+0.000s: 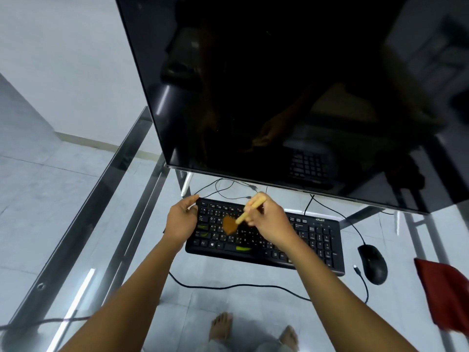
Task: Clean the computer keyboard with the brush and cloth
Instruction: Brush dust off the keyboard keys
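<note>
The glass table (101, 199) carries a black keyboard (314, 240) near its middle, under a dark monitor (279, 85). The left hand (181, 222) grips the keyboard's left end, fingers curled. The right hand (269, 219) pinches a wooden brush (241, 219) with its bristles on the left keys. A red cloth (444, 293) lies at the table's right edge.

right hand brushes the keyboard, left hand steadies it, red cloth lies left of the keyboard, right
No: the head view shows the red cloth lying right of the keyboard, beyond the mouse. The right hand holds the brush and the left hand steadies the keyboard.
</note>
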A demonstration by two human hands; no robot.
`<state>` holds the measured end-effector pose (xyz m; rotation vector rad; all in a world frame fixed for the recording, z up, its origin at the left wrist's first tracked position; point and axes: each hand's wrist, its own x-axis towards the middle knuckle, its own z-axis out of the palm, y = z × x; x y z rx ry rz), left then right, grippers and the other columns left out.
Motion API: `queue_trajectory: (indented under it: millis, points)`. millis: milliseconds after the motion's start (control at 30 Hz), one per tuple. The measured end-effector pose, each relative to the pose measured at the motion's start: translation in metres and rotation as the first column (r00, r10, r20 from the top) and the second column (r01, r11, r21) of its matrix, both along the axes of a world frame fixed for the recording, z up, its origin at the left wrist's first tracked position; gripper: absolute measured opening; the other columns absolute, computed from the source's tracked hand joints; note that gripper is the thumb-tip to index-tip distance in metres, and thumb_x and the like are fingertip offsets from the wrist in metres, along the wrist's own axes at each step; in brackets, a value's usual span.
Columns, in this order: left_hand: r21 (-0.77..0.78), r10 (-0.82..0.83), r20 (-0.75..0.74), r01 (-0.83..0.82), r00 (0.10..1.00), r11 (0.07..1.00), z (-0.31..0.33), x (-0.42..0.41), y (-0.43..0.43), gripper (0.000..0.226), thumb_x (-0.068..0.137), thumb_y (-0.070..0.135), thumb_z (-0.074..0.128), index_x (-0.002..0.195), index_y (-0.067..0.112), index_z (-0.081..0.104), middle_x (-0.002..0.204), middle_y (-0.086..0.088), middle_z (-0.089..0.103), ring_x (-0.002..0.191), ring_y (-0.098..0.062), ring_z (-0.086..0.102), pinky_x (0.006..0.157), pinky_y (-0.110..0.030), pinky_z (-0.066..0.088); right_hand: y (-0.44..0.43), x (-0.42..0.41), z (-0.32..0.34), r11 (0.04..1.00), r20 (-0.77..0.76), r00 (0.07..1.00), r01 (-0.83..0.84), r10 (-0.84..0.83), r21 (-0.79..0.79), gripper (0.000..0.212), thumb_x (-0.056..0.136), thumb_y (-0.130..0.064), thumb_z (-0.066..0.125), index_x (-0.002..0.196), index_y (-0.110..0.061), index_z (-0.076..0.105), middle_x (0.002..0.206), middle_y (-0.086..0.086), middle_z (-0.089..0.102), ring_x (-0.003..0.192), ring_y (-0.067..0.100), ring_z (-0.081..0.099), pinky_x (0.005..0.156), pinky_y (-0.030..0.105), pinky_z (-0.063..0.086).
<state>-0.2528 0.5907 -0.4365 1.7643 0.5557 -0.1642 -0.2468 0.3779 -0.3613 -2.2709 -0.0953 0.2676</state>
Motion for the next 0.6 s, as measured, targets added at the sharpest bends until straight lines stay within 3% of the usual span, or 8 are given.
queue_trajectory:
  millis: [67, 133, 167, 233, 333, 400, 467, 600]
  points:
    - [0.025, 0.009, -0.006, -0.009, 1.0, 1.0, -0.001, 0.001, -0.007, 0.032, 0.099, 0.013, 0.048, 0.127, 0.022, 0.06, 0.096, -0.003, 0.07, 0.082, -0.023, 0.062, 0.079, -0.046, 0.056, -0.012, -0.002, -0.004, 0.981, 0.103, 0.976, 0.191, -0.192, 0.023, 0.012, 0.096, -0.012, 0.05, 0.087, -0.017, 0.055, 0.086, -0.001, 0.069, 0.082, 0.014, 0.066, 0.072, 0.033, 0.054]
    - [0.067, -0.003, 0.006, 0.003, 1.0, 0.998, 0.0, 0.0, -0.01, 0.031, 0.099, 0.013, 0.048, 0.126, 0.023, 0.059, 0.086, -0.002, 0.068, 0.077, -0.026, 0.061, 0.068, -0.039, 0.056, -0.023, -0.008, -0.004, 0.973, 0.106, 0.969, 0.217, -0.224, 0.072, 0.01, 0.096, -0.009, 0.049, 0.09, -0.014, 0.056, 0.084, 0.0, 0.071, 0.08, 0.015, 0.068, 0.074, 0.037, 0.057]
    - [0.096, -0.019, 0.018, 0.018, 1.0, 0.995, 0.001, -0.002, -0.01, 0.033, 0.099, 0.013, 0.048, 0.128, 0.023, 0.058, 0.085, 0.001, 0.067, 0.077, -0.026, 0.062, 0.065, -0.034, 0.054, -0.024, -0.013, -0.005, 0.986, 0.04, 0.987, 0.149, -0.153, 0.075, 0.009, 0.097, -0.008, 0.05, 0.092, -0.011, 0.057, 0.081, 0.001, 0.072, 0.077, 0.014, 0.07, 0.076, 0.039, 0.058]
    - [0.141, -0.047, 0.035, 0.042, 0.998, 0.989, 0.001, -0.003, -0.01, 0.036, 0.099, 0.012, 0.047, 0.132, 0.022, 0.056, 0.092, 0.002, 0.067, 0.078, -0.023, 0.063, 0.062, -0.026, 0.051, -0.024, -0.022, -0.006, 0.997, 0.023, 0.998, 0.06, -0.061, 0.042, 0.011, 0.096, -0.008, 0.053, 0.089, -0.014, 0.058, 0.08, 0.001, 0.072, 0.076, 0.011, 0.069, 0.078, 0.038, 0.058]
    - [0.238, -0.105, 0.045, 0.092, 0.993, 0.967, 0.003, -0.004, -0.011, 0.037, 0.1, 0.013, 0.047, 0.136, 0.02, 0.053, 0.117, -0.004, 0.065, 0.074, -0.01, 0.058, 0.06, -0.016, 0.044, -0.033, -0.022, -0.007, 0.958, 0.168, 0.944, 0.272, -0.285, 0.093, 0.024, 0.093, -0.003, 0.054, 0.081, -0.024, 0.056, 0.087, 0.0, 0.068, 0.078, 0.005, 0.064, 0.075, 0.022, 0.051]
    - [0.31, -0.155, 0.044, 0.134, 0.987, 0.941, 0.004, -0.004, -0.01, 0.038, 0.1, 0.013, 0.047, 0.137, 0.018, 0.051, 0.13, -0.005, 0.059, 0.088, -0.013, 0.057, 0.075, -0.02, 0.044, -0.037, -0.023, -0.006, 0.973, 0.112, 0.97, 0.204, -0.216, 0.108, 0.013, 0.095, -0.004, 0.052, 0.088, -0.013, 0.058, 0.085, 0.003, 0.072, 0.078, 0.013, 0.067, 0.074, 0.026, 0.055]
    - [0.377, -0.207, 0.047, 0.174, 0.977, 0.91, 0.003, -0.006, -0.009, 0.039, 0.099, 0.012, 0.048, 0.138, 0.013, 0.05, 0.138, -0.006, 0.054, 0.111, -0.022, 0.055, 0.093, -0.028, 0.042, -0.036, -0.026, -0.007, 0.998, 0.07, 0.996, 0.054, -0.055, 0.016, 0.008, 0.097, -0.007, 0.052, 0.092, -0.007, 0.058, 0.082, 0.004, 0.074, 0.077, 0.013, 0.069, 0.074, 0.027, 0.057]
    - [0.655, -0.398, 0.167, 0.2, 0.902, 0.729, -0.001, -0.007, -0.016, 0.043, 0.092, 0.008, 0.059, 0.133, 0.0, 0.052, 0.141, -0.016, 0.049, 0.133, -0.033, 0.043, 0.111, -0.043, 0.035, -0.044, -0.023, -0.009, 0.964, 0.168, 0.95, 0.256, -0.264, 0.069, 0.013, 0.094, -0.008, 0.054, 0.086, -0.017, 0.058, 0.086, 0.001, 0.07, 0.078, 0.016, 0.066, 0.071, 0.027, 0.052]
